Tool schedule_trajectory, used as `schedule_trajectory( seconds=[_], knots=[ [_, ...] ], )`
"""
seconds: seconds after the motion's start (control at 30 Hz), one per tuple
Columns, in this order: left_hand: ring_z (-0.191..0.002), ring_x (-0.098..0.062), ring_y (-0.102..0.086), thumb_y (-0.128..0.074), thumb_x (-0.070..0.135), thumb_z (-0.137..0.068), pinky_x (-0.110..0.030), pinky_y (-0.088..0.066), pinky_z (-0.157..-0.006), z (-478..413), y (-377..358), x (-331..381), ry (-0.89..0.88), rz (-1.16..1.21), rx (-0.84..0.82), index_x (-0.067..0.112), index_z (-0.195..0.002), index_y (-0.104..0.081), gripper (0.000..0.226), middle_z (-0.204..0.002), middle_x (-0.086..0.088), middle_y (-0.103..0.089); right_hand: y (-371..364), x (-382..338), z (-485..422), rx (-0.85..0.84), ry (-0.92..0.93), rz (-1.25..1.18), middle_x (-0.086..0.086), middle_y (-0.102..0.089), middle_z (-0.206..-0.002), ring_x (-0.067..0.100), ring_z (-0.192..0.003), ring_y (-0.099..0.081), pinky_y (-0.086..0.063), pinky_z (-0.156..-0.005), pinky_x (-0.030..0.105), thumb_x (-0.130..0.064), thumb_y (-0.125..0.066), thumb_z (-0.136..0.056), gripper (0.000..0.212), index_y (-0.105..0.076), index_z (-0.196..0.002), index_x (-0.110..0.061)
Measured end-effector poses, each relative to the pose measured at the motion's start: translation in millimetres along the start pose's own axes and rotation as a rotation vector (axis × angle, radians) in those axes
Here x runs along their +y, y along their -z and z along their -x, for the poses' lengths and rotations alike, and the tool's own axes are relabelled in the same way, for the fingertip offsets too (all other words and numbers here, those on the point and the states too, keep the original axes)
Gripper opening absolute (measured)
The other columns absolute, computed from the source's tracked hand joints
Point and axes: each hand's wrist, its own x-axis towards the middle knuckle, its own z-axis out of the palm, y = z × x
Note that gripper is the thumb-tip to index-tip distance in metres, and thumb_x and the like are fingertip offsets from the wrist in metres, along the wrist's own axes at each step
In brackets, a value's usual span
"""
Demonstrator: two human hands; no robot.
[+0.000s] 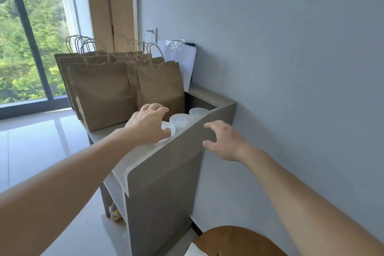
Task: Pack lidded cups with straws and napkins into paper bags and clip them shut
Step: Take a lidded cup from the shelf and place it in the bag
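Likely light, thin-walled and slick, easily crushed: nearest lidded cup [168, 129] sits directly under the left hand [148, 123], fingers arched over its lid, actual hold hidden; grasp at the stiff rim; right hand [224, 141] hovers spread, empty.

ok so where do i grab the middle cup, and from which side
Probably the lid rim, from straight above: the middle cup shows only its lid, boxed in by the panel on the right, a bag, the near cup and far cup.
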Motion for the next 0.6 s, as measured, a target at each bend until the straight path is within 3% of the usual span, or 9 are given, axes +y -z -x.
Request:
schedule_trajectory(
  seconds=[0.2,0.4,0.6],
  knots=[
    [-0.142,-0.019,-0.025,-0.058,0.044,-0.086,-0.038,-0.033,-0.109,-21.0,-1.1,-69.7,0.044,0.012,-0.030,0.025,-0.148,-0.036,0.068,-0.153,0.007,-0.033,-19.3,-66.5,-75.3,-0.146,0.071,0.023,-0.007,-0.037,-0.150,0.015,-0.136,-0.037,-0.035,-0.105,0.032,-0.051,-0.071,-0.077,0.081,-0.036,-0.147,-0.028],
    [-0.142,-0.020,-0.026,-0.059,0.047,-0.086,-0.039,-0.035,-0.107,-34.6,-18.3,-122.8,0.043,0.018,-0.082,0.025,-0.147,-0.036,0.069,-0.153,0.006,-0.033,-41.9,-104.5,-130.5,-0.361,0.044,0.213,-0.013,-0.033,-0.153,0.015,-0.137,-0.036,-0.039,-0.109,0.039,-0.059,-0.078,-0.059,0.108,-0.026,-0.151,-0.036],
    [-0.141,-0.021,-0.027,-0.058,0.049,-0.085,-0.040,-0.036,-0.106,-44.7,-32.5,-150.7,0.036,0.037,-0.122,0.025,-0.148,-0.035,0.071,-0.153,0.005,-0.033,-51.7,-113.5,-156.0,-0.548,-0.027,0.234,-0.015,-0.039,-0.148,0.016,-0.131,-0.043,-0.047,-0.097,0.033,-0.058,-0.082,-0.053,0.112,-0.024,-0.148,-0.045]
  ],
)
